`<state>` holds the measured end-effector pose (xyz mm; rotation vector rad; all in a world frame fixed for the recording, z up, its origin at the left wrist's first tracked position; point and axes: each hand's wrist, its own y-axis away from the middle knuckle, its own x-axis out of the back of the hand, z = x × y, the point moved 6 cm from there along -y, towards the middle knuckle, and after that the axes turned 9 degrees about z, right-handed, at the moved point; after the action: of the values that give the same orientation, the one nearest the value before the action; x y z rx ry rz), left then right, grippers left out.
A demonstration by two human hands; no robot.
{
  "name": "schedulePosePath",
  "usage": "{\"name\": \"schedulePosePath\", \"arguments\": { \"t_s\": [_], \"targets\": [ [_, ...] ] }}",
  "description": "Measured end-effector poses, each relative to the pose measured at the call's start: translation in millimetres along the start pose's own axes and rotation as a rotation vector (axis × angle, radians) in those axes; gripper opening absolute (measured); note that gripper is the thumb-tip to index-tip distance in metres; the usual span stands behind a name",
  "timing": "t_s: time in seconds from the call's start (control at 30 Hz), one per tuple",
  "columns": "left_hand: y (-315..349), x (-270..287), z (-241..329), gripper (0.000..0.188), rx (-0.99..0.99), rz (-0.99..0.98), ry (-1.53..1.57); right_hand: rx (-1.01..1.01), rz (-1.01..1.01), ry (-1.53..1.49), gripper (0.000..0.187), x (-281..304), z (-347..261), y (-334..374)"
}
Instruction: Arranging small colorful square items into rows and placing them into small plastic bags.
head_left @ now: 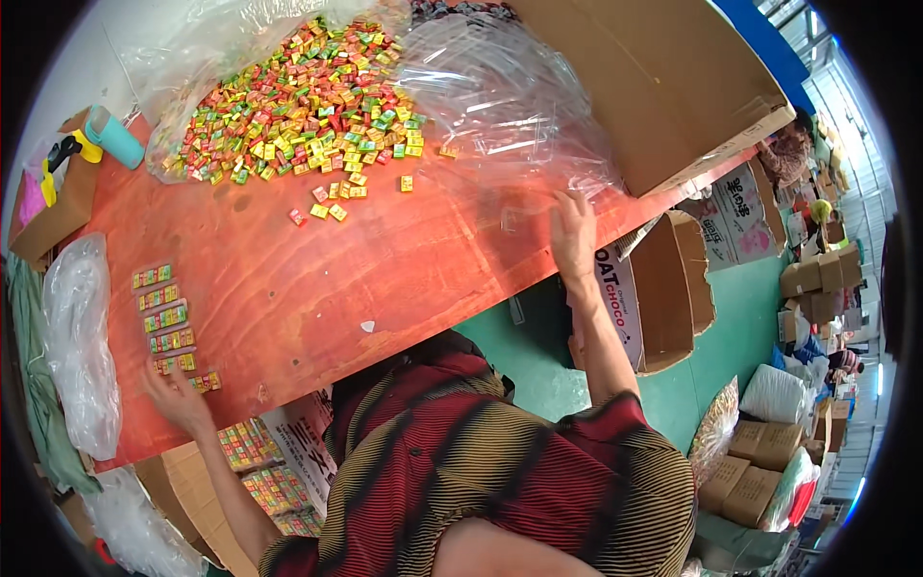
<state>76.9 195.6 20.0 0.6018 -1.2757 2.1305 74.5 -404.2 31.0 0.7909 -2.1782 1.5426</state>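
My left hand (180, 402) rests at the table's near left, fingers stretched out beside the lowest packs of a column. Each pack (166, 317) in this column is a narrow clear tray holding a row of small yellow, green and red boxes. At the table's right edge, my right hand (574, 236) is raised with its fingers apart, at the near side of a heap of clear plastic trays (500, 106). Whether its fingertips touch a tray is hard to see. A large pile of tiny coloured boxes (298, 106) lies at the back, with several loose ones (336, 212) in front.
A big cardboard carton (663, 87) stands at the back right. Clear plastic bags (82, 346) lie along the left edge, below a small box with a teal bottle (115, 137). Under the near left edge, an open carton holds packed trays (274, 489). More cartons (673, 288) stand on the right.
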Motion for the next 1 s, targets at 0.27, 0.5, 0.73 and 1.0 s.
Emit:
{"name": "schedulePosePath", "arguments": {
  "t_s": [0.27,0.5,0.73,1.0],
  "targets": [
    [94.5,-56.9,229.2,0.033,-0.517,-0.474,0.347,0.065,-0.334,-0.078,0.031,-36.8,-60.6,49.2],
    [134.3,-88.9,284.1,0.037,-0.724,-0.507,0.419,0.141,-0.379,-0.518,0.036,-72.2,-127.4,63.5],
    [119.8,-87.6,250.5,0.026,-0.602,-0.504,0.442,0.088,-0.378,0.029,0.030,-88.2,-89.2,7.5],
    [107.2,-71.2,203.3,0.015,-0.453,-0.529,0.429,0.522,-0.300,-0.082,0.030,-86.5,-142.2,11.2]
  ]
}}
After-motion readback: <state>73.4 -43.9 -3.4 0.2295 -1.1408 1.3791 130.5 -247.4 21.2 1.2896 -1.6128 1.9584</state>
